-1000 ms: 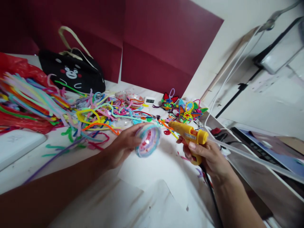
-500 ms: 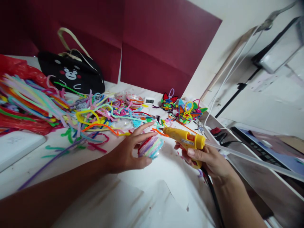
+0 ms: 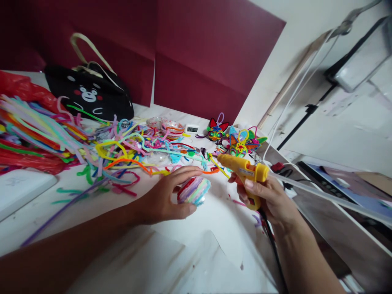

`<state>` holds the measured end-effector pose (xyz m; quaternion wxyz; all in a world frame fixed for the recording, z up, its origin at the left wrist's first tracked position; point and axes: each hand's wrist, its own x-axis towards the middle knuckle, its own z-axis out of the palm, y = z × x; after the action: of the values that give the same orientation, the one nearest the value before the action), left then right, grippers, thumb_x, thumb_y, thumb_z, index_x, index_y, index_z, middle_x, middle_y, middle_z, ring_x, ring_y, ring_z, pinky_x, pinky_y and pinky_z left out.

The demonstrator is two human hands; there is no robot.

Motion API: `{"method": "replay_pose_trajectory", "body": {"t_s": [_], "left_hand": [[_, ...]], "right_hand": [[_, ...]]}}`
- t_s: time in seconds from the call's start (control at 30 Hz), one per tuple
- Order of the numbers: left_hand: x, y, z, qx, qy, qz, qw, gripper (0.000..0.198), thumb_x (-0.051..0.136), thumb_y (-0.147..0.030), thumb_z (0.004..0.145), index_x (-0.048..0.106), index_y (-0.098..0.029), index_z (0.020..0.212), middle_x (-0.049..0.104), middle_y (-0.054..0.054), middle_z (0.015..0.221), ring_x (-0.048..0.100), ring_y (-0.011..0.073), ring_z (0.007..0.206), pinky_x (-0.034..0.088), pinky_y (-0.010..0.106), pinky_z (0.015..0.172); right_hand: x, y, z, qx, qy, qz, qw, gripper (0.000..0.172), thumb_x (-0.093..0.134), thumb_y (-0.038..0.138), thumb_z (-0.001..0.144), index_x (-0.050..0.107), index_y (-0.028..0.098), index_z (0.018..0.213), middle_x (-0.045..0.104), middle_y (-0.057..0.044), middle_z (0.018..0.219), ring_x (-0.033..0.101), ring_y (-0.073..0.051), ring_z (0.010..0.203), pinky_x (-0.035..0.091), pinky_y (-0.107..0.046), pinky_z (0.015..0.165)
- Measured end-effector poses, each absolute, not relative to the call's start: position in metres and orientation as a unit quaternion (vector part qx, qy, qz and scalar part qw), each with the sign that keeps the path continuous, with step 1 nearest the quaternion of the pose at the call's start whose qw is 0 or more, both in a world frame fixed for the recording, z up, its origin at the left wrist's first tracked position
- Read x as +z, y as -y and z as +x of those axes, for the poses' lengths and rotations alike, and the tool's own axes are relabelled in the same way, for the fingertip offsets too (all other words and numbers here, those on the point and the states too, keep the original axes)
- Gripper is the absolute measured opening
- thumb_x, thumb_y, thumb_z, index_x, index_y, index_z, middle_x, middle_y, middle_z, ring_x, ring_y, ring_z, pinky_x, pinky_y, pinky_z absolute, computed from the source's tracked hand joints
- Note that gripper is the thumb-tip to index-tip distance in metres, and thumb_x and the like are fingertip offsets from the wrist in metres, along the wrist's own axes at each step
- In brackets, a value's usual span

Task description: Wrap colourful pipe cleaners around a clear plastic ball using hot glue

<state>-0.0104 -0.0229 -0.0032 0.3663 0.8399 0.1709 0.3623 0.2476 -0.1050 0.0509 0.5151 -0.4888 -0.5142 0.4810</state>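
My left hand (image 3: 165, 196) is wrapped round a small ball (image 3: 194, 190) covered in pastel pipe cleaners, holding it low over the white table (image 3: 196, 245). My right hand (image 3: 269, 200) grips a yellow hot glue gun (image 3: 245, 171) by its handle. The gun's nozzle points left and sits a little to the right of and above the ball, not touching it. A clear glue stick (image 3: 321, 196) sticks out of the gun's back toward the right, and a black cord (image 3: 274, 253) runs down from the handle.
A heap of coloured pipe cleaners (image 3: 92, 143) covers the left and middle of the table. Behind it lies a black bear-face bag (image 3: 88, 96). Finished pipe-cleaner ornaments (image 3: 241, 145) and a small digital clock (image 3: 192, 129) sit at the back. Dark red boards (image 3: 199, 61) stand behind.
My left hand turned the ball from facing the camera and lowered it toward the table. The glue gun swung toward the ball, then drew back slightly up and right.
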Motion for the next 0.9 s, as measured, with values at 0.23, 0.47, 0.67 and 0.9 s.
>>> {"method": "replay_pose_trajectory", "body": {"t_s": [0.23, 0.47, 0.67, 0.9], "left_hand": [[-0.004, 0.026, -0.010, 0.343, -0.168, 0.873, 0.303, 0.068, 0.070, -0.031, 0.072, 0.053, -0.021, 0.137, 0.046, 0.013, 0.150, 0.038, 0.0327, 0.142, 0.032, 0.048, 0.116], [-0.001, 0.026, -0.011, 0.344, -0.206, 0.853, 0.334, 0.063, 0.071, -0.034, 0.073, 0.058, -0.024, 0.134, 0.048, 0.011, 0.149, 0.039, 0.0337, 0.141, 0.033, 0.049, 0.116], [0.002, 0.021, -0.010, 0.399, -0.264, 0.750, 0.456, 0.064, 0.072, -0.041, 0.075, 0.058, -0.019, 0.134, 0.060, 0.012, 0.136, 0.058, 0.0323, 0.123, 0.052, 0.037, 0.098], [0.004, 0.022, -0.010, 0.441, -0.280, 0.704, 0.482, 0.070, 0.075, -0.044, 0.073, 0.058, -0.018, 0.135, 0.060, 0.012, 0.139, 0.057, 0.0349, 0.126, 0.054, 0.037, 0.096]], "right_hand": [[0.054, 0.105, 0.255, 0.456, 0.504, -0.455, 0.575, 0.028, 0.076, 0.038, 0.077, 0.069, 0.015, 0.091, 0.058, -0.001, 0.064, 0.047, -0.009, 0.051, 0.035, -0.020, 0.043], [0.053, 0.120, 0.253, 0.506, 0.577, -0.401, 0.500, 0.034, 0.076, 0.040, 0.077, 0.071, 0.015, 0.100, 0.063, -0.005, 0.079, 0.048, -0.009, 0.054, 0.032, -0.022, 0.044], [0.050, 0.124, 0.264, 0.491, 0.644, -0.370, 0.455, 0.042, 0.075, 0.041, 0.077, 0.069, 0.018, 0.111, 0.062, -0.005, 0.077, 0.050, -0.013, 0.058, 0.036, -0.025, 0.047], [0.048, 0.124, 0.270, 0.484, 0.686, -0.364, 0.404, 0.042, 0.073, 0.043, 0.078, 0.070, 0.020, 0.112, 0.061, -0.006, 0.082, 0.052, -0.015, 0.062, 0.040, -0.026, 0.049]]}}
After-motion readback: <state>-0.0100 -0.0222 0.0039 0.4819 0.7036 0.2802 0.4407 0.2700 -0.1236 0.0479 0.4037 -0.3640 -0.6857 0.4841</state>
